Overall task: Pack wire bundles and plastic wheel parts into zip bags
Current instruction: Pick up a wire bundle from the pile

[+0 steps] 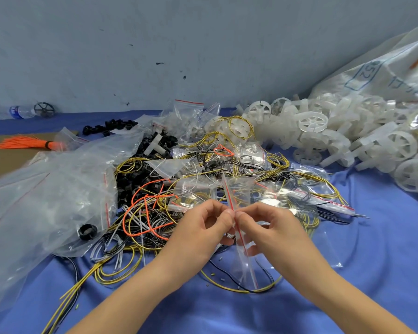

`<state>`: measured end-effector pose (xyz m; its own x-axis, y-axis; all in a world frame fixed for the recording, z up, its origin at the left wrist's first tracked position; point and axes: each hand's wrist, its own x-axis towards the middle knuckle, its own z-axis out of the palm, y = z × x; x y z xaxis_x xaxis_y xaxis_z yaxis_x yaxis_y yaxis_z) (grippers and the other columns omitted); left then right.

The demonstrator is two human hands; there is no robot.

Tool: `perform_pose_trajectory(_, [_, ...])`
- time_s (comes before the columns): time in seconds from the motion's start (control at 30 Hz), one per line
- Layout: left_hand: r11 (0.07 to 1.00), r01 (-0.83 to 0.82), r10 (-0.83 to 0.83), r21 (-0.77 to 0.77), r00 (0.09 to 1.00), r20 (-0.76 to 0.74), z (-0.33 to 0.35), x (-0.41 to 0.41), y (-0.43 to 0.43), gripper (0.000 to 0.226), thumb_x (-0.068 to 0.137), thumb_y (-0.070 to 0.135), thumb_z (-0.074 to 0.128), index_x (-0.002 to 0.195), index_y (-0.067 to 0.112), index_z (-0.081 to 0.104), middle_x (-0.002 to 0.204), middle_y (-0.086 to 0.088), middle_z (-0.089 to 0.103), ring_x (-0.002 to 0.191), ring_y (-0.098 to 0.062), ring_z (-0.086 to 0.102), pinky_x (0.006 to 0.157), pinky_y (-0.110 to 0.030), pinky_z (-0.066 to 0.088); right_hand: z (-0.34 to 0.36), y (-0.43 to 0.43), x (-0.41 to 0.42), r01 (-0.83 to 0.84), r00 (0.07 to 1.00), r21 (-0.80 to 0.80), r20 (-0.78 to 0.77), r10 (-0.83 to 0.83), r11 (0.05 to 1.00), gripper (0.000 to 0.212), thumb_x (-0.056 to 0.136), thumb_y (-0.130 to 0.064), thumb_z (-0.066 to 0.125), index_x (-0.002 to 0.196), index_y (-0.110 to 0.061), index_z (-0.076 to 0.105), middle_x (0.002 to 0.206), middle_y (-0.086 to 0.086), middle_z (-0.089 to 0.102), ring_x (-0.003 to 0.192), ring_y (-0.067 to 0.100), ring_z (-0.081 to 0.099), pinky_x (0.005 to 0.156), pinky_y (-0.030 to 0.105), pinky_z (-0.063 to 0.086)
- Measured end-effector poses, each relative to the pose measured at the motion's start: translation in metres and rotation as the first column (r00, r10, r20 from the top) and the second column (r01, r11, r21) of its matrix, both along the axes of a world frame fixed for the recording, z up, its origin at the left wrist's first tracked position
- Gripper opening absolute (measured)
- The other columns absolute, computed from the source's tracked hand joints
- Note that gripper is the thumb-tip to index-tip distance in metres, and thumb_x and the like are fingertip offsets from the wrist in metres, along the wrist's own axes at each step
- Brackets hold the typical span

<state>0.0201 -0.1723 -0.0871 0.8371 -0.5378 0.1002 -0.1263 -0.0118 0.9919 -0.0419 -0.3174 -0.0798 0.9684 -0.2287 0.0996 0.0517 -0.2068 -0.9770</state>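
Observation:
A small clear zip bag [243, 259] with a red seal line is held upright over the blue cloth. My left hand [203, 231] and my right hand [266, 227] pinch its red zip strip between thumb and fingers, fingertips nearly touching. Behind the hands spreads a tangle of yellow, black, grey and orange wire bundles [152, 213]. Translucent white plastic wheel parts [314, 122] are heaped at the right. Black plastic ring parts [135, 179] lie in a pile left of centre.
A large crumpled clear bag [46, 189] holding one black ring covers the left. An orange wire bunch [27, 143] lies on cardboard at far left. Small zip bags [188, 109] stand at the back, a big white sack [381, 73] at the right, a water bottle [17, 112] by the wall.

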Motion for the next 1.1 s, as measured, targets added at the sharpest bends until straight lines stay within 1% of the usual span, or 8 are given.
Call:
perform_pose_trajectory(0.2, [0.999, -0.012, 0.010, -0.043, 0.999, -0.052, 0.003, 0.001, 0.000, 0.013, 0.096, 0.009, 0.055, 0.084, 0.006, 0.058, 0.076, 0.000, 0.067, 0.079, -0.015, 0.067, 0.067, -0.031, 0.059, 0.002, -0.001, 0.001, -0.002, 0.998, 0.088, -0.066, 0.008, 0.996, 0.019, 0.091, -0.022, 0.064, 0.075, -0.028, 0.072, 0.075, -0.001, 0.072, 0.062, 0.018, 0.070, 0.053, 0.031, 0.056])
perform_pose_trajectory(0.33, [0.998, -0.031, 0.026, -0.050, 0.996, -0.090, 0.006, 0.000, -0.002, 0.013, 0.096, 0.008, 0.054, 0.084, 0.006, 0.057, 0.074, -0.002, 0.067, 0.076, -0.020, 0.069, 0.064, -0.032, 0.059, 0.004, -0.001, 0.001, 0.017, 0.998, 0.056, -0.060, -0.014, 0.998, 0.019, 0.091, -0.023, 0.064, 0.074, -0.029, 0.070, 0.073, -0.001, 0.072, 0.059, 0.018, 0.071, 0.050, 0.031, 0.055])
perform_pose_trajectory(0.43, [0.999, -0.032, 0.028, -0.032, 0.993, -0.118, 0.006, -0.005, -0.004, 0.013, 0.098, 0.016, 0.054, 0.090, 0.005, 0.057, 0.074, -0.002, 0.069, 0.075, -0.026, 0.072, 0.065, -0.036, 0.060, 0.002, 0.002, 0.000, 0.052, 0.998, -0.079, -0.029, -0.054, 0.996, 0.014, 0.088, -0.027, 0.064, 0.076, -0.032, 0.067, 0.067, -0.005, 0.070, 0.056, 0.014, 0.069, 0.052, 0.034, 0.059])
perform_pose_trajectory(0.5, [0.999, -0.007, 0.000, -0.039, 0.984, -0.176, 0.007, -0.008, -0.005, 0.021, 0.098, 0.023, 0.055, 0.097, 0.002, 0.057, 0.078, -0.004, 0.071, 0.076, -0.028, 0.072, 0.070, -0.040, 0.061, -0.001, 0.003, -0.002, 0.101, 0.995, -0.197, 0.002, -0.103, 0.975, 0.011, 0.087, -0.033, 0.065, 0.076, -0.032, 0.065, 0.065, -0.009, 0.069, 0.057, 0.011, 0.066, 0.058, 0.037, 0.059])
perform_pose_trajectory(0.67, [0.998, 0.065, -0.066, -0.014, 0.970, -0.233, 0.010, -0.010, -0.005, 0.024, 0.099, 0.025, 0.052, 0.096, 0.002, 0.055, 0.077, -0.002, 0.071, 0.075, -0.022, 0.073, 0.065, -0.032, 0.061, -0.003, 0.002, -0.004, 0.173, 0.985, -0.419, 0.097, -0.146, 0.891, 0.020, 0.086, -0.038, 0.065, 0.069, -0.031, 0.059, 0.073, -0.022, 0.066, 0.062, 0.004, 0.061, 0.057, 0.027, 0.047])
perform_pose_trajectory(0.73, [0.997, 0.077, -0.077, -0.009, 0.973, -0.220, 0.010, -0.009, -0.004, 0.021, 0.100, 0.022, 0.051, 0.092, 0.003, 0.054, 0.080, -0.005, 0.070, 0.075, -0.023, 0.073, 0.064, -0.031, 0.060, -0.004, 0.003, -0.005, 0.172, 0.985, -0.406, 0.099, -0.144, 0.898, 0.019, 0.085, -0.039, 0.065, 0.068, -0.031, 0.060, 0.072, -0.020, 0.066, 0.061, 0.006, 0.062, 0.059, 0.032, 0.051])
perform_pose_trajectory(0.9, [0.998, 0.057, -0.054, 0.012, 0.985, -0.162, 0.006, -0.004, -0.001, 0.019, 0.100, 0.018, 0.051, 0.088, 0.005, 0.053, 0.080, -0.005, 0.069, 0.073, -0.024, 0.072, 0.063, -0.029, 0.058, 0.001, 0.001, -0.005, 0.146, 0.989, -0.233, 0.047, -0.139, 0.961, 0.014, 0.086, -0.030, 0.066, 0.072, -0.030, 0.064, 0.063, -0.007, 0.068, 0.050, 0.014, 0.063, 0.058, 0.046, 0.057])
perform_pose_trajectory(1.1, [0.985, -0.054, 0.043, 0.163, 0.997, 0.067, 0.000, -0.002, 0.001, 0.021, 0.096, 0.024, 0.057, 0.077, 0.016, 0.056, 0.074, -0.008, 0.067, 0.069, -0.021, 0.071, 0.061, -0.033, 0.058, -0.001, 0.003, -0.004, 0.143, 0.989, -0.277, 0.083, -0.125, 0.950, 0.014, 0.086, -0.030, 0.066, 0.076, -0.039, 0.062, 0.061, -0.012, 0.067, 0.047, 0.009, 0.062, 0.055, 0.035, 0.055])
